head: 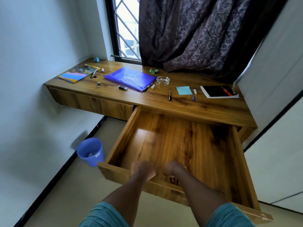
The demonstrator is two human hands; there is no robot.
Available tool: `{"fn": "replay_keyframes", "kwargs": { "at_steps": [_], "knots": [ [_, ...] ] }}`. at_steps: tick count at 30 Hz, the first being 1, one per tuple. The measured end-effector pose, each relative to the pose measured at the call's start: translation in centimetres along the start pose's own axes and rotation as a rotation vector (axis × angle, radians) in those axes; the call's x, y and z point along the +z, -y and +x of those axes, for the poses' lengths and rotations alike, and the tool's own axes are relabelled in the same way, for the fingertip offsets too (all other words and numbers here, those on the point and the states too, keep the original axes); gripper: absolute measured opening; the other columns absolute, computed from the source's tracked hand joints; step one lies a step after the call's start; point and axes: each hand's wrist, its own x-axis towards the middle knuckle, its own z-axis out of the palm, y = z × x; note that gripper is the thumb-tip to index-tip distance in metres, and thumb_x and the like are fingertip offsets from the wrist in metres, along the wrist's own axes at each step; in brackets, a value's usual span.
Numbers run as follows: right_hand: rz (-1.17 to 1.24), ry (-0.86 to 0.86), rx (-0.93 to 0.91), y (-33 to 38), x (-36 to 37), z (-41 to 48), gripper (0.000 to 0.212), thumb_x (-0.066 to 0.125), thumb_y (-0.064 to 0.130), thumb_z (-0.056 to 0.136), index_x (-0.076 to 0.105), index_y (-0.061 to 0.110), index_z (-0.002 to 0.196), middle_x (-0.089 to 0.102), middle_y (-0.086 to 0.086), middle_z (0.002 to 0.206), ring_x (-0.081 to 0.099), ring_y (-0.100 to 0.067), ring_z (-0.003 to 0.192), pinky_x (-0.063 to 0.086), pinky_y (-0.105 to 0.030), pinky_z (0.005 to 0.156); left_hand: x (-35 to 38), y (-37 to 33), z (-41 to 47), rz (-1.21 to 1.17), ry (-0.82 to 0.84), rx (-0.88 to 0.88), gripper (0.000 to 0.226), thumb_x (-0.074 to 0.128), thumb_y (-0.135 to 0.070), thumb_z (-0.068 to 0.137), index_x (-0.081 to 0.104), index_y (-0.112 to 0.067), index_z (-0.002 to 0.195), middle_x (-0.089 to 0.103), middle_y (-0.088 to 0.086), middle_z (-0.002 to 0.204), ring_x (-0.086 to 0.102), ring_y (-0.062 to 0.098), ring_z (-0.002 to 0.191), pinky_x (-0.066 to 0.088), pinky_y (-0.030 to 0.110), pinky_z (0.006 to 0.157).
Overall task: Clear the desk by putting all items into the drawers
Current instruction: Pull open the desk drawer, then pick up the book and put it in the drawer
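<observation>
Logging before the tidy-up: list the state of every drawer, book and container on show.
Wooden right drawer: pulled open, looks empty.
Wooden left drawer: shut.
Purple plastic folder: closed, flat.
Black-covered notebook: closed.
Clear glass ashtray: upright, empty.
Blue plastic bin: upright, paper inside.

Golden, dark-streaked wood grain on the drawer [188, 141] at the left hand [142, 171] and right hand [173, 169]. Beyond the grip, a violet-blue folder [129, 77]; further left, a book [77, 74] swirled blue, pink, orange; off right, turquoise notepad [184, 90], black notebook [216, 91] with red label. Curtain [196, 30] dark purple, leaf-patterned. Bucket [96, 159] left of grip: blue.
</observation>
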Motion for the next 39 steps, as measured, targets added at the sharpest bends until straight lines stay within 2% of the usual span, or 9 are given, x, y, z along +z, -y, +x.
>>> {"fn": "replay_keyframes", "kwargs": {
  "at_steps": [2,5,9,12,15,20,25,31,39],
  "knots": [
    [0.063,-0.069,0.004,2.3,-0.9,0.9,0.027,0.041,0.023,0.092,0.065,0.013,0.100,0.068,-0.010,0.110,0.066,-0.025,0.098,0.053,-0.034,0.085,-1.0,1.5,1.1,0.004,-0.019,0.036,0.025,0.045,-0.029,0.096,0.066,-0.016,0.097,0.067,0.001,0.096,0.065,0.018,0.091,0.055,0.031,0.083],
    [0.144,-0.244,-0.011,6.7,-3.0,2.3,0.023,0.045,0.021,0.092,0.064,0.014,0.102,0.066,-0.007,0.105,0.061,-0.020,0.084,0.046,-0.025,0.071,-3.5,5.0,3.0,-0.002,-0.105,0.088,0.030,0.043,-0.027,0.098,0.069,-0.012,0.098,0.067,0.001,0.092,0.068,0.018,0.089,0.057,0.030,0.078],
    [0.260,-0.407,-0.039,14.8,-6.5,4.8,0.025,0.044,0.024,0.094,0.064,0.014,0.105,0.065,-0.004,0.107,0.059,-0.017,0.085,0.041,-0.021,0.060,-7.4,12.8,7.4,-0.149,-0.265,0.016,0.037,0.039,-0.026,0.095,0.069,-0.008,0.105,0.069,0.010,0.106,0.066,0.028,0.100,0.054,0.035,0.086],
    [0.230,-0.509,-0.030,22.9,-9.1,6.5,0.030,0.044,0.026,0.094,0.067,0.014,0.108,0.068,-0.006,0.111,0.065,-0.023,0.104,0.051,-0.028,0.077,-10.2,20.0,10.4,-0.201,-0.361,-0.008,0.036,0.037,-0.023,0.095,0.069,-0.008,0.104,0.068,0.012,0.107,0.064,0.028,0.101,0.053,0.035,0.087],
    [0.306,-0.557,-0.055,30.6,-11.1,7.8,0.033,0.043,0.026,0.093,0.069,0.010,0.104,0.070,-0.010,0.109,0.066,-0.027,0.103,0.051,-0.031,0.082,-12.7,26.3,13.1,-0.245,-0.428,-0.052,0.032,0.039,-0.018,0.093,0.067,-0.006,0.103,0.066,0.014,0.108,0.062,0.028,0.103,0.048,0.034,0.086],
    [0.395,-0.570,-0.121,40.3,-13.4,9.4,0.033,0.043,0.030,0.094,0.070,0.010,0.092,0.071,-0.008,0.097,0.068,-0.024,0.090,0.045,-0.027,0.067,-16.4,34.3,17.4,-0.352,-0.460,-0.154,0.034,0.040,-0.011,0.091,0.064,-0.003,0.113,0.064,0.015,0.116,0.058,0.029,0.110,0.046,0.034,0.090],
    [0.514,-0.529,-0.154,45.8,-16.2,13.7,0.028,0.048,0.032,0.094,0.067,0.011,0.090,0.069,-0.006,0.092,0.067,-0.022,0.088,0.051,-0.030,0.073,-18.6,40.0,22.5,-0.450,-0.493,-0.216,0.036,0.041,-0.010,0.091,0.061,-0.001,0.120,0.062,0.015,0.124,0.056,0.028,0.117,0.045,0.035,0.098],
    [0.666,-0.444,-0.149,51.6,-20.7,21.1,0.032,0.050,0.030,0.092,0.064,0.006,0.108,0.065,-0.014,0.113,0.061,-0.029,0.105,0.046,-0.030,0.080,-21.6,46.3,30.5,-0.448,-0.459,-0.302,0.039,0.040,-0.008,0.091,0.057,0.000,0.125,0.058,0.018,0.130,0.052,0.030,0.123,0.039,0.033,0.105],
    [0.859,-0.307,-0.211,59.6,-29.2,32.5,0.037,0.059,0.029,0.086,0.063,0.001,0.110,0.064,-0.017,0.116,0.057,-0.030,0.109,0.045,-0.031,0.083,-28.2,53.8,44.7,-0.285,-0.277,-0.419,0.041,0.036,-0.013,0.097,0.046,0.000,0.134,0.049,0.019,0.138,0.045,0.032,0.129,0.035,0.036,0.108]
  ]
}}
